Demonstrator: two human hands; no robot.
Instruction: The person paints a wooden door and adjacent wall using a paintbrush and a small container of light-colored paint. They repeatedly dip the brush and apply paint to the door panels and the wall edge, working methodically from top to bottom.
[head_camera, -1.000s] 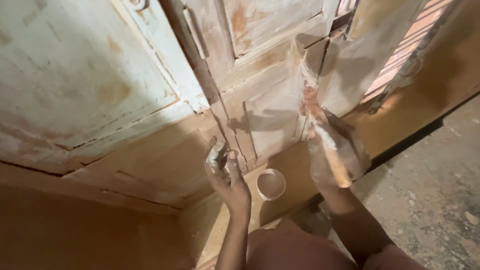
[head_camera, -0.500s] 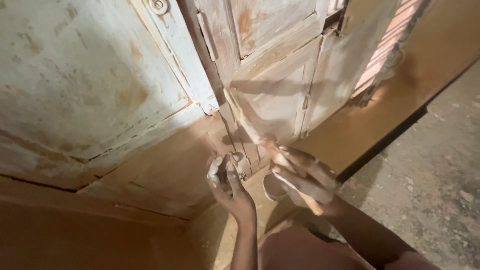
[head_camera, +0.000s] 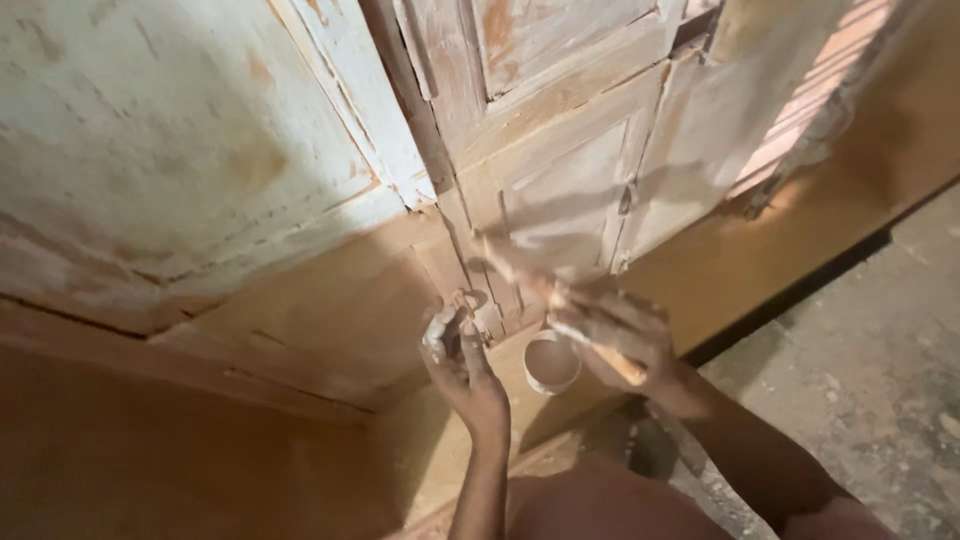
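The thin wooden-handled tool (head_camera: 560, 310) is in the right hand (head_camera: 615, 335), low in front of the old door, and its upper end slants up and left toward the panel; it is blurred, so I cannot tell what kind of tool it is. The grip of this hand is closed around the handle. The left hand (head_camera: 462, 365), dusted with white powder, is just beside it on the left, with the fingers (head_camera: 440, 325) curled against the bottom edge of the door; I cannot tell whether this grip holds something. Between the two hands, a little lower, a small round white container (head_camera: 552, 362) stands on the brown wooden sill (head_camera: 440, 450). Above them rises the worn wooden panelled door with flaking pale paint (head_camera: 560, 130). To the right lies the grey rough concrete floor (head_camera: 870, 340).
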